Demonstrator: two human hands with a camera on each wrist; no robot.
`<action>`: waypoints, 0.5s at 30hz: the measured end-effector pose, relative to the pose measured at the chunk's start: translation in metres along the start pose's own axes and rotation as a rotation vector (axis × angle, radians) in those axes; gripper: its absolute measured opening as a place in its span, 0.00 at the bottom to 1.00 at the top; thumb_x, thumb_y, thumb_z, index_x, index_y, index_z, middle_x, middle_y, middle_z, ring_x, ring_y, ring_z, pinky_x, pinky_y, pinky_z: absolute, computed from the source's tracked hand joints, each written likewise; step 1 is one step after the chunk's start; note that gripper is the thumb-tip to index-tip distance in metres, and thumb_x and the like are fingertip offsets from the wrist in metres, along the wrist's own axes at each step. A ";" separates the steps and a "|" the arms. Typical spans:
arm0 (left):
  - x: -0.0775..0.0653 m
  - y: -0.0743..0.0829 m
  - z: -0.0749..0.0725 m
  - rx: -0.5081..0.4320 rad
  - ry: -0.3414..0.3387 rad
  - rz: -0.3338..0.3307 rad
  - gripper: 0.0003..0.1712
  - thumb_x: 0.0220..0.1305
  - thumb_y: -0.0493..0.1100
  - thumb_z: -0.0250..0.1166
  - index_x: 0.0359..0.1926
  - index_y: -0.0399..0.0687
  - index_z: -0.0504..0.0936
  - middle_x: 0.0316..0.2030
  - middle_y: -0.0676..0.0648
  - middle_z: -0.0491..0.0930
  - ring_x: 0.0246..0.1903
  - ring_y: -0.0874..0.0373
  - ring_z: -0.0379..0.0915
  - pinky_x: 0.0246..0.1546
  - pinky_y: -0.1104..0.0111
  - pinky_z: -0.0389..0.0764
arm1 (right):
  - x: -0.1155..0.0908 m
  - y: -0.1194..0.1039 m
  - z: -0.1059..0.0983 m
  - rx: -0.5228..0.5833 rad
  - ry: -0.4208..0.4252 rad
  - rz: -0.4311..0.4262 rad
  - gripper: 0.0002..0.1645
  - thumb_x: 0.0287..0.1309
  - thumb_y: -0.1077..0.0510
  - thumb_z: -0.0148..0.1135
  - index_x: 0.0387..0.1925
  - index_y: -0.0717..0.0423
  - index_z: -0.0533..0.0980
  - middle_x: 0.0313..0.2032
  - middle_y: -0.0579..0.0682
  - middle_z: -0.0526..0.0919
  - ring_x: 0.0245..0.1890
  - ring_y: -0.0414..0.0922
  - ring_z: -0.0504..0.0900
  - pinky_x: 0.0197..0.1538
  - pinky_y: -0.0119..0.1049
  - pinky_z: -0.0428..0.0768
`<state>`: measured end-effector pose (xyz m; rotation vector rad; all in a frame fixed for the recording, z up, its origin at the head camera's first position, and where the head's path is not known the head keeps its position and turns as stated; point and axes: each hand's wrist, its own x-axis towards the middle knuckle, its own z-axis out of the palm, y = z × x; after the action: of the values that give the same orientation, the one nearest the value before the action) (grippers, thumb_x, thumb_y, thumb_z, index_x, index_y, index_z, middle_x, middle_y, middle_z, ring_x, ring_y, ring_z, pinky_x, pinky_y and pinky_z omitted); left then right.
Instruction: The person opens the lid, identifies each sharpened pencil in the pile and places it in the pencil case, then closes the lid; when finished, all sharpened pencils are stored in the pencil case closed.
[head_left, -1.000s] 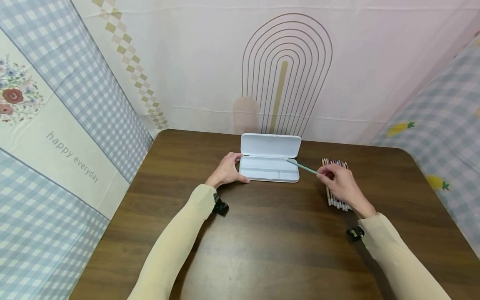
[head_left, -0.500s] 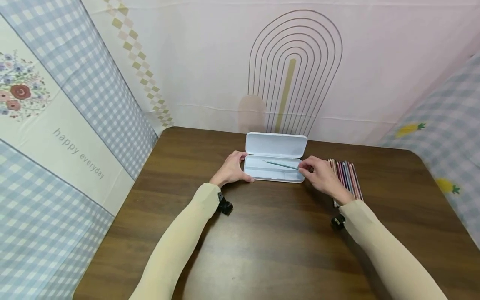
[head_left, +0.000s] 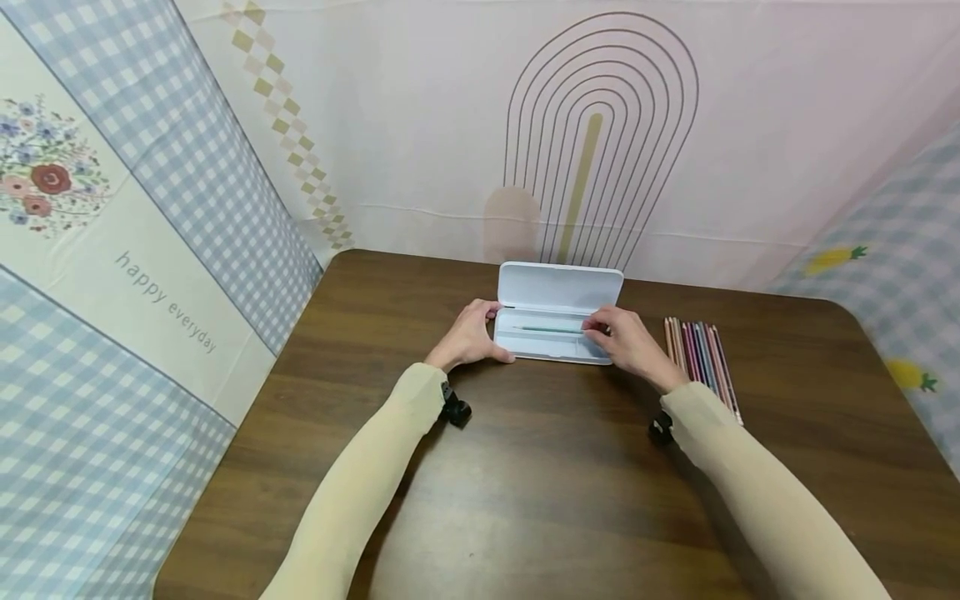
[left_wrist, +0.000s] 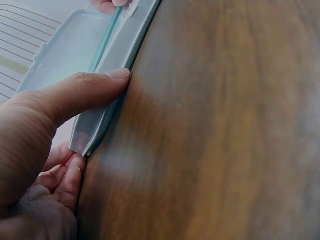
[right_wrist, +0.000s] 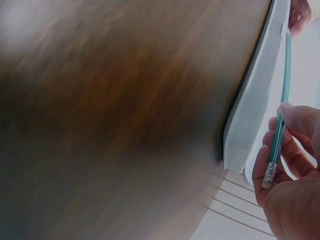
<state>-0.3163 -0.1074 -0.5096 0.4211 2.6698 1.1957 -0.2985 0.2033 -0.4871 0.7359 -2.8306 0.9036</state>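
A white pencil case (head_left: 555, 349) lies on the table with its lid (head_left: 560, 286) raised at the back. My left hand (head_left: 471, 335) grips the case's left end, thumb along the front edge and fingers behind the corner, as the left wrist view shows. Between thumb and fingers, my right hand (head_left: 619, 337) pinches a green pencil (right_wrist: 287, 75) near its eraser end. The pencil lies lengthwise over the long compartment, tip to the left. In the right wrist view its metal ferrule and eraser (right_wrist: 269, 176) stick out below the thumb.
Several coloured pencils (head_left: 701, 358) lie side by side to the right of the case, partly under the right forearm. Behind the table's far edge hangs a printed cloth (head_left: 420, 125). A checked cloth (head_left: 225, 167) hangs at the left.
The right hand has carried the green pencil leftward from beside the loose pencils to over the case, and the pencil has turned in line with it. The left hand keeps its grip.
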 end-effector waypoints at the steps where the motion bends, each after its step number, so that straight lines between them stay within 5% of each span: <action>1: 0.000 0.000 0.000 -0.002 0.001 0.001 0.57 0.47 0.45 0.90 0.76 0.40 0.71 0.72 0.39 0.71 0.72 0.44 0.69 0.78 0.55 0.72 | 0.001 0.000 0.001 0.000 -0.002 0.000 0.06 0.71 0.71 0.66 0.44 0.67 0.87 0.43 0.63 0.89 0.45 0.56 0.84 0.50 0.52 0.83; 8: 0.000 0.001 0.000 -0.002 0.006 0.000 0.57 0.47 0.44 0.90 0.76 0.41 0.72 0.72 0.39 0.72 0.72 0.44 0.68 0.78 0.54 0.72 | 0.010 -0.001 0.007 0.006 -0.013 0.041 0.06 0.72 0.69 0.66 0.44 0.68 0.87 0.45 0.65 0.90 0.48 0.60 0.86 0.55 0.57 0.83; 15: 0.000 0.001 0.001 0.005 0.004 -0.006 0.57 0.47 0.44 0.89 0.76 0.41 0.72 0.72 0.39 0.72 0.71 0.44 0.68 0.78 0.53 0.72 | 0.015 -0.004 0.007 0.011 -0.025 0.081 0.07 0.71 0.67 0.68 0.43 0.65 0.90 0.43 0.62 0.90 0.43 0.54 0.83 0.49 0.46 0.80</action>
<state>-0.3153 -0.1057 -0.5093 0.4112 2.6762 1.1900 -0.3093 0.1905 -0.4878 0.6424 -2.8990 0.9283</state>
